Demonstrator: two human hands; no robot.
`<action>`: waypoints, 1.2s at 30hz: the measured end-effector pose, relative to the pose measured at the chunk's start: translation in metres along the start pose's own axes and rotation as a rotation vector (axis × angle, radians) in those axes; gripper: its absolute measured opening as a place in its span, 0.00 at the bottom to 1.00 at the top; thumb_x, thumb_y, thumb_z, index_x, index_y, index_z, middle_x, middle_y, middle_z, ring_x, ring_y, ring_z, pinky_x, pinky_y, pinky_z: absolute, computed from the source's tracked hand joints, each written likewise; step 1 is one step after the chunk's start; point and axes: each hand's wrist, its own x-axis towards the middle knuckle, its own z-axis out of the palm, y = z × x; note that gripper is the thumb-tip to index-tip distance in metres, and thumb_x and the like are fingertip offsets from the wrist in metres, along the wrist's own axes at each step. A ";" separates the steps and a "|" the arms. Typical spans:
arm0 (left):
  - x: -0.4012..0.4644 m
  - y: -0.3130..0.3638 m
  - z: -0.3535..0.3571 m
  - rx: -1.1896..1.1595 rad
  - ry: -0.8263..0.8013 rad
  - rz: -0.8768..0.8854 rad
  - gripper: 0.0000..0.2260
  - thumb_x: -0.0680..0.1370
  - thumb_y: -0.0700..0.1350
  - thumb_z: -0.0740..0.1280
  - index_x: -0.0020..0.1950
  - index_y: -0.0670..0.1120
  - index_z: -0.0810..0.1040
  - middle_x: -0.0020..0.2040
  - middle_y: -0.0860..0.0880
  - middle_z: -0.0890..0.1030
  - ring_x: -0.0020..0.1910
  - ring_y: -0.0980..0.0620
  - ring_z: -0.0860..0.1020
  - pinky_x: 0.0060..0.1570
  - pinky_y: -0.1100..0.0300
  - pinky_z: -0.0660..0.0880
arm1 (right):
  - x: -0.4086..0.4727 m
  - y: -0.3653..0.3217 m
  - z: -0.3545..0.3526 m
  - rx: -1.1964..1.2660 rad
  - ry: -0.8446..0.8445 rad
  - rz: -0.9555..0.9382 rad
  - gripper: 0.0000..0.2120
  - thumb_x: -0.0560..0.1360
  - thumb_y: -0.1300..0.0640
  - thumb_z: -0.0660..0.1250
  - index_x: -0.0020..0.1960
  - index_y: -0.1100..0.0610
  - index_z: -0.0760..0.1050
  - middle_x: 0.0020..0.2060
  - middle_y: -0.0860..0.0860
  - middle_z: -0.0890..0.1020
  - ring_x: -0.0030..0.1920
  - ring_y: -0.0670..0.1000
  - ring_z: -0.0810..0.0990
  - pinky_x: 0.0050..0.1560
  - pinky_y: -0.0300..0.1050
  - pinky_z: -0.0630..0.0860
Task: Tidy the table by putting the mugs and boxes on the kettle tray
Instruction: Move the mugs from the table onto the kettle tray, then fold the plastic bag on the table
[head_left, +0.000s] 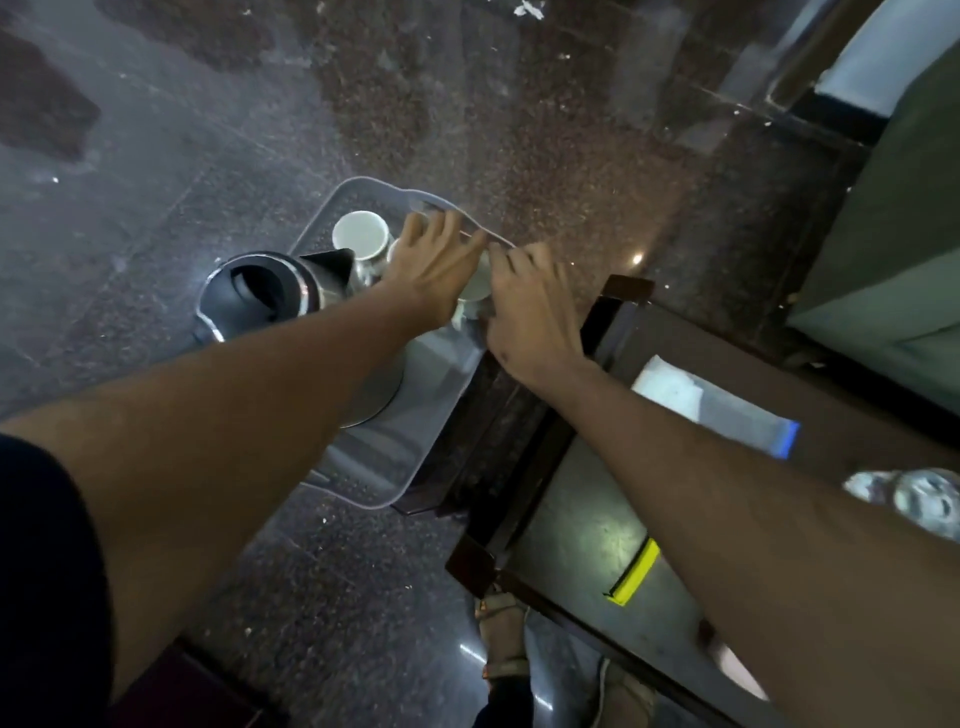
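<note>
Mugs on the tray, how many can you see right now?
2 clear: one mug beside the kettle, another mug under both hands. A white edge between them may be a third, mostly hidden.

dim, grainy view, overhead light glinting off the speckled floor (519, 130) and dark tabletop (597, 525) (small hot spots), both forearms smeared by motion blur, wide-angle bending at the edges.
</note>
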 end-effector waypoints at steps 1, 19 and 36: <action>0.000 0.002 -0.001 -0.027 0.006 -0.002 0.32 0.77 0.42 0.72 0.78 0.43 0.63 0.72 0.37 0.68 0.72 0.36 0.68 0.68 0.45 0.64 | -0.006 0.002 -0.003 0.015 0.017 0.011 0.34 0.75 0.51 0.72 0.77 0.61 0.65 0.67 0.54 0.77 0.68 0.57 0.71 0.70 0.52 0.69; -0.145 0.161 0.024 -0.348 0.142 0.151 0.29 0.71 0.40 0.72 0.74 0.44 0.74 0.68 0.45 0.76 0.68 0.40 0.75 0.62 0.49 0.65 | -0.457 0.200 -0.006 -0.106 -0.157 0.598 0.30 0.79 0.47 0.53 0.61 0.69 0.82 0.56 0.64 0.85 0.54 0.66 0.86 0.61 0.52 0.69; -0.090 0.341 0.072 -0.323 -0.236 0.038 0.40 0.76 0.43 0.66 0.86 0.53 0.52 0.86 0.40 0.48 0.81 0.40 0.58 0.73 0.38 0.60 | -0.328 0.247 0.066 0.107 -0.295 0.249 0.25 0.83 0.49 0.62 0.78 0.54 0.66 0.83 0.56 0.58 0.78 0.59 0.65 0.72 0.55 0.67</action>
